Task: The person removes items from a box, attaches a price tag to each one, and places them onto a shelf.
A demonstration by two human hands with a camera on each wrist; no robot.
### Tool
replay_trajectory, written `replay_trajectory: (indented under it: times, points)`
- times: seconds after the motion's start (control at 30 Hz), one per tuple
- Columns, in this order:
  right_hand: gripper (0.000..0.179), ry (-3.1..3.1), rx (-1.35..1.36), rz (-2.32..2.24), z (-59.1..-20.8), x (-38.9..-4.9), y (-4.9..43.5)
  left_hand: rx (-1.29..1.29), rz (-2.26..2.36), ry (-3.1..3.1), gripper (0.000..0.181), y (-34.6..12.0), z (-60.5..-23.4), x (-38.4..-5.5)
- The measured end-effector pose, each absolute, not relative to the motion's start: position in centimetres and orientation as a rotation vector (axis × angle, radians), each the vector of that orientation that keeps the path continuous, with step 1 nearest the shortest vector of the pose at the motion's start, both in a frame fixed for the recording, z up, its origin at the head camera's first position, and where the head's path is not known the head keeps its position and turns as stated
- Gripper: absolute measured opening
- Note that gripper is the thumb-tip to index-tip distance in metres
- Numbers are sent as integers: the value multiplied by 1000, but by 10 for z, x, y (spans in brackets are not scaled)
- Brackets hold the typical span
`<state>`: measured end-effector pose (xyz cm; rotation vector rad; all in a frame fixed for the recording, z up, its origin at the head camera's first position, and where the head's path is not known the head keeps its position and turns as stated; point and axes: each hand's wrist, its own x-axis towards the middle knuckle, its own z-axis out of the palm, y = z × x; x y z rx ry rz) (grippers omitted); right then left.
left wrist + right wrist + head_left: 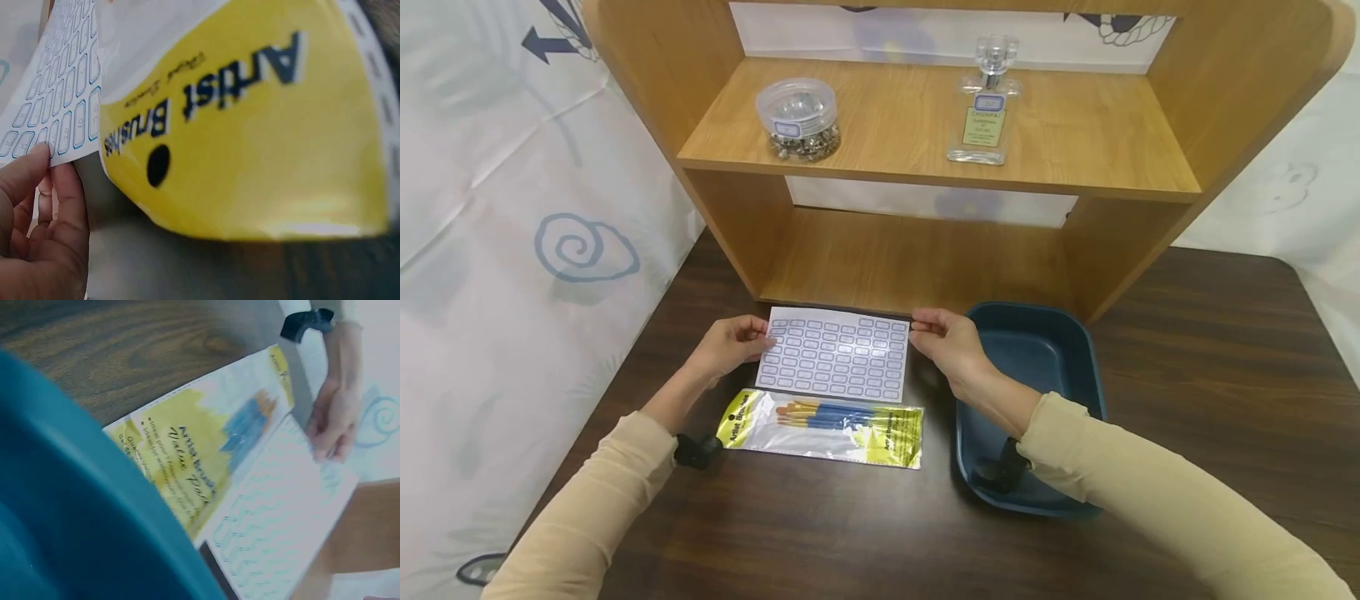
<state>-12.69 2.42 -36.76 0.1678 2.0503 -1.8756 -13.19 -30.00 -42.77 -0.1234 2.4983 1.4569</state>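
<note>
My left hand (730, 346) pinches the left edge of a white sheet of small blue-framed label stickers (832, 354), thumb on top in the left wrist view. The right hand (951, 346) holds the sheet's opposite edge near its far corner, fingers bent against the thumb. A gap shows in the sheet's far row, where stickers are absent. Just below the sheet lies a clear and yellow packet of artist brushes (820, 427) with blue handles. In the left wrist view the packet's yellow end (250, 156) fills much of the picture.
A dark blue plastic basin (1097, 392) stands under my right forearm. Behind is a wooden shelf (887, 125) bearing a clear round jar (801, 121) of small metal pieces and a glass perfume bottle (983, 125), both labelled. The dark wooden table (850, 533) extends toward me.
</note>
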Motion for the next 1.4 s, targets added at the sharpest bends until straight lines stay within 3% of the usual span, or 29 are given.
replay_trajectory:
  times: [0.2,0.47,0.83,1.4]
  points:
    - [41,2076,263,-1854,-384,-136,15,-190,1592,2362,27,-304,-429,-131]
    - [42,2111,287,-1840,-390,-142,11,-229,1691,2238,12,-309,-429,-130]
    - [27,2146,284,-1806,-389,-143,9,-228,1674,2220,25,-307,-424,-128]
    - [15,2088,211,-1913,-371,-147,22,-179,1760,2273,23,-296,-407,-130]
